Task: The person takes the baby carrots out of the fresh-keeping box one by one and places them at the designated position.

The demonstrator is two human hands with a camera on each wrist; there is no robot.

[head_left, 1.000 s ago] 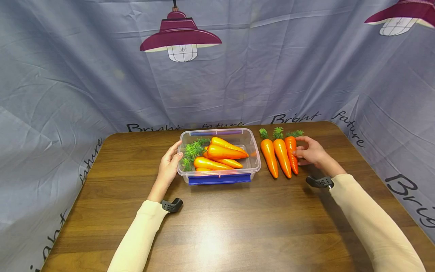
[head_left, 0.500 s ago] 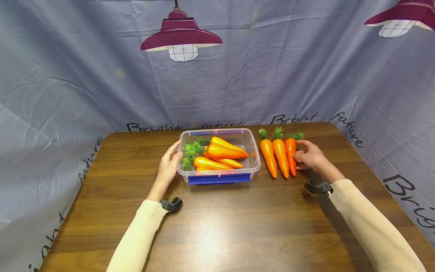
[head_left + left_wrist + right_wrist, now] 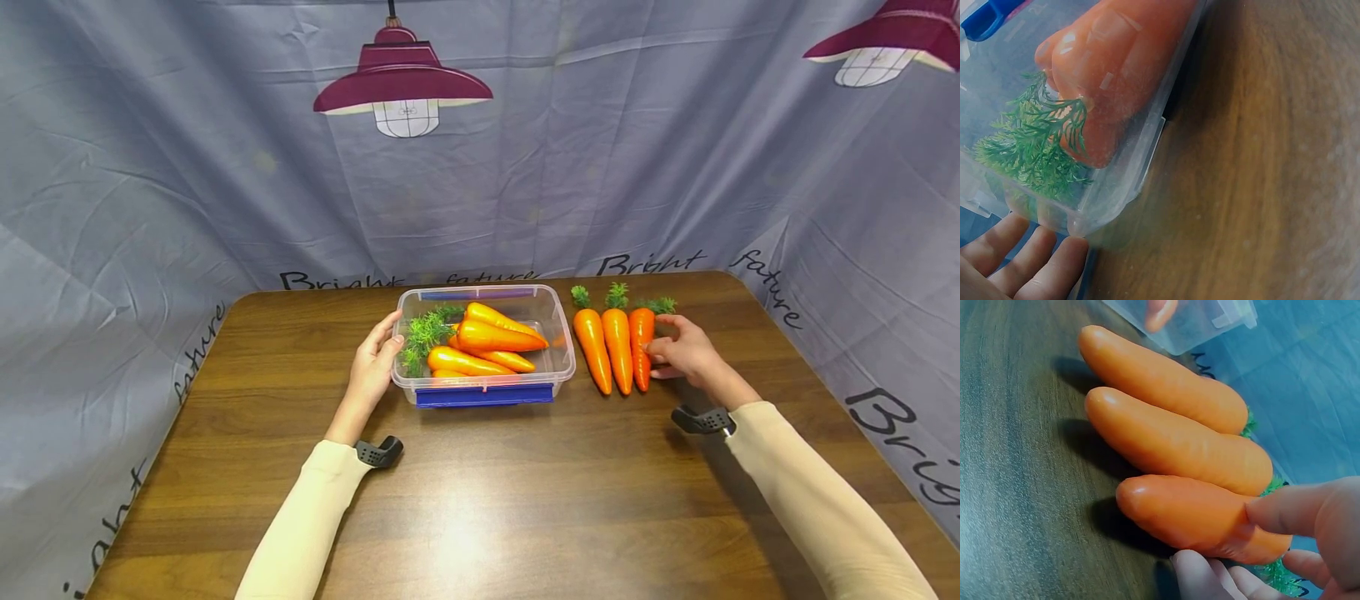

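My left hand (image 3: 372, 358) rests against the left end of a clear plastic box (image 3: 564, 333); in the left wrist view its fingertips (image 3: 1072, 250) touch the end wall. Several orange carrots (image 3: 498, 335) with green tops lie inside. Right of the box, three carrots lie side by side on the table, leafy ends away from me. With my right hand (image 3: 688, 352) I hold the rightmost carrot (image 3: 642, 350): thumb on its upper side, fingers along its outer side. The middle carrot (image 3: 1179, 444) and the one nearest the box (image 3: 1160, 378) lie close beside it.
The box has a blue clip (image 3: 484, 395) along its front. A brown wooden table (image 3: 480, 483) spreads out below, with a grey printed curtain (image 3: 480, 200) behind its far edge and at both sides.
The rightmost carrot's tip has shifted left, and the three carrots lie closer together. My right hand has moved slightly towards me with it; my left hand stays at the box.
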